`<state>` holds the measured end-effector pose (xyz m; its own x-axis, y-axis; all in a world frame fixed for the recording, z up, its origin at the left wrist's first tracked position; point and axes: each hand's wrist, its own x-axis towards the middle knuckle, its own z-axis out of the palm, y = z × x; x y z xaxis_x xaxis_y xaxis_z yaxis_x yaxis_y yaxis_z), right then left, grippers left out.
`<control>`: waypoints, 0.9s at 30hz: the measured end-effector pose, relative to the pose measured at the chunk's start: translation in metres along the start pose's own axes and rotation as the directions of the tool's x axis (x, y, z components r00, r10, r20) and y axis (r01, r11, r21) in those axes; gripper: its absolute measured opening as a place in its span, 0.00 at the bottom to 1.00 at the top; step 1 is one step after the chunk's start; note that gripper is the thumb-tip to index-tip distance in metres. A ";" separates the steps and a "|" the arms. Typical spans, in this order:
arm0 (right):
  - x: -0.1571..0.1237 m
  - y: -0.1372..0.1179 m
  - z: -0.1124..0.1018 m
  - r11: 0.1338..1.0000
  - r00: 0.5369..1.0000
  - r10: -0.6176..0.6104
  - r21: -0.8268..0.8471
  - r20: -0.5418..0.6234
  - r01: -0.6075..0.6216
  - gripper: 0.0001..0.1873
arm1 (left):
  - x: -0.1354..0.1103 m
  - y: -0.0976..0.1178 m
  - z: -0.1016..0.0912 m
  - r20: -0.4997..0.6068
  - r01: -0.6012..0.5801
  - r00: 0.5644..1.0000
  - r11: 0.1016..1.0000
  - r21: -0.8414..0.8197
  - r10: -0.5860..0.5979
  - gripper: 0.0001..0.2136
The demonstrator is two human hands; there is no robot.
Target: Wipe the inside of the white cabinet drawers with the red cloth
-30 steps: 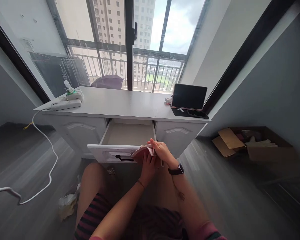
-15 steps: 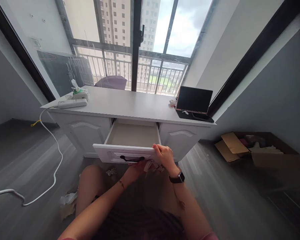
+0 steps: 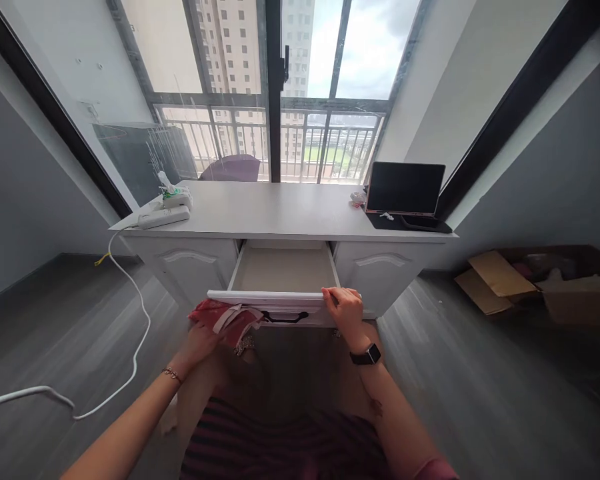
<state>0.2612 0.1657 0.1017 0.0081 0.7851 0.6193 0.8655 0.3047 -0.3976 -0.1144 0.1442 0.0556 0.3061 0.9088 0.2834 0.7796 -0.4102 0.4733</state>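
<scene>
A white desk stands under the window with its middle drawer pulled open; the drawer looks bare inside. My right hand, with a black watch on the wrist, grips the drawer's front edge on the right, fingers curled over it. My left hand is lower left of the drawer and holds a red cloth item with pale straps in front of the drawer's left corner. A black handle shows on the drawer front.
On the desk lie a white power strip and a wipes pack at the left, a dark tablet on a stand at the right. A white cable trails over the floor. A cardboard box sits at the right wall.
The red cloth item moved from the drawer's right front down and across to the left with my left hand. My right hand settled its grip on the drawer edge.
</scene>
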 end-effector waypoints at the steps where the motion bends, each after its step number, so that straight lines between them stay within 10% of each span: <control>1: 0.000 0.000 0.000 1.000 1.000 -0.002 0.004 -0.003 0.002 0.24 | 0.001 0.001 -0.002 0.052 -0.048 0.998 0.996 0.076 0.044 0.22; 7: 0.001 -0.001 -0.002 1.000 1.000 0.008 0.016 0.022 -0.009 0.25 | 0.025 0.069 0.047 0.025 -0.205 0.979 0.955 0.214 0.205 0.27; 16: 0.006 0.002 -0.016 0.999 0.989 0.019 0.024 0.144 -0.022 0.27 | 0.071 0.170 0.120 0.301 -0.329 0.903 0.944 0.030 0.305 0.27; 20: 0.003 0.003 -0.010 0.999 0.995 -0.005 0.043 0.104 0.000 0.24 | 0.063 0.151 0.103 0.212 -0.343 0.920 0.939 0.032 0.329 0.28; 27: 0.002 -0.002 0.003 0.998 0.992 -0.056 0.019 -0.116 0.059 0.19 | 0.013 0.052 0.060 0.016 -0.166 0.986 0.957 0.236 0.166 0.31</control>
<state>0.2578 0.1681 0.1017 0.0176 0.6989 0.7150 0.8547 0.3606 -0.3735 -0.0372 0.1391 0.0342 0.4406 0.8290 0.3445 0.8248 -0.5253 0.2092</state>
